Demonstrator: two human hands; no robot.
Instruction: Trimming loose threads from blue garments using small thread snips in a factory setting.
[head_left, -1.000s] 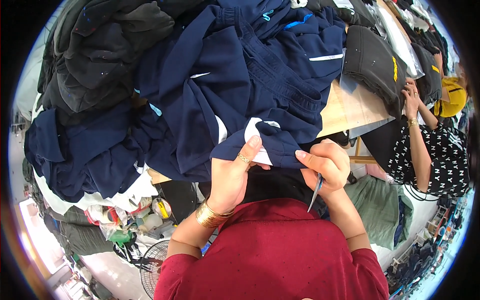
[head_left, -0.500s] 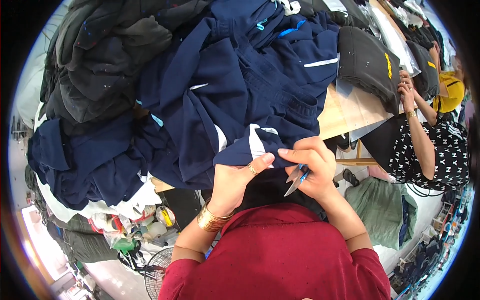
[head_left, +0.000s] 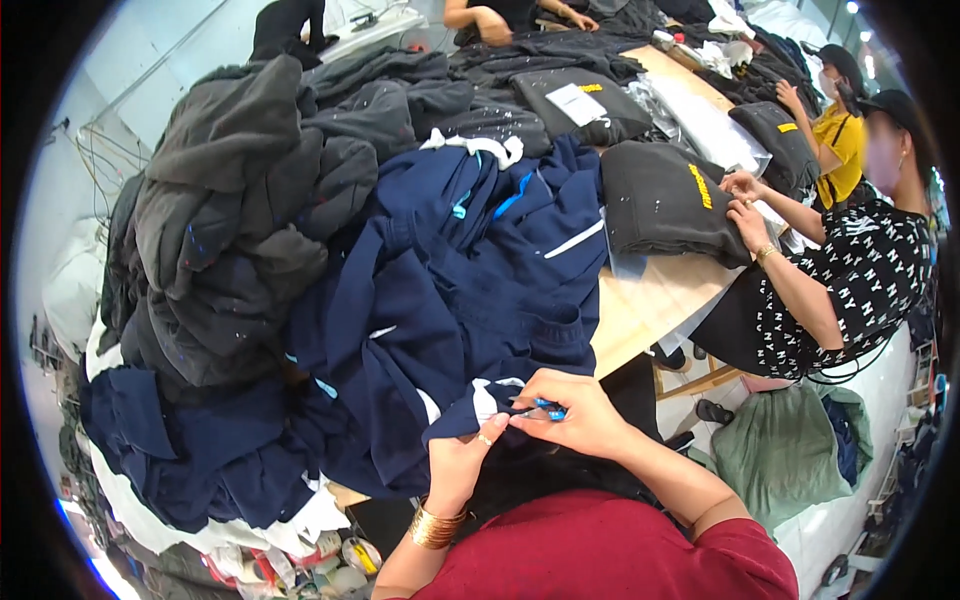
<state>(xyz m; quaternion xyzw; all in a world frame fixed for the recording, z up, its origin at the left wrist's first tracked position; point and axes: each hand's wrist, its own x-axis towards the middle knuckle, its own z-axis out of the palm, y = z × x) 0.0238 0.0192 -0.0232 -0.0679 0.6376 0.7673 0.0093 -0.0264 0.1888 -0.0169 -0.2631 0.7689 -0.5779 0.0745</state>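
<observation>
Two hands – one blue snipper – three folded dark garments

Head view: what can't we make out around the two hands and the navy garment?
- Blue-handled tool: its working end is hidden by the right hand, so its kind is unclear.
- White patch on the navy garment: too small to tell label from lining.
- Left hand: fingers are tucked into the fabric, grip hidden.
- Table: mostly buried under clothing piles.

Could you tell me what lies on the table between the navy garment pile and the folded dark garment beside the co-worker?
In the head view, bare wooden tabletop separates the navy pile from the folded dark garment.
</observation>
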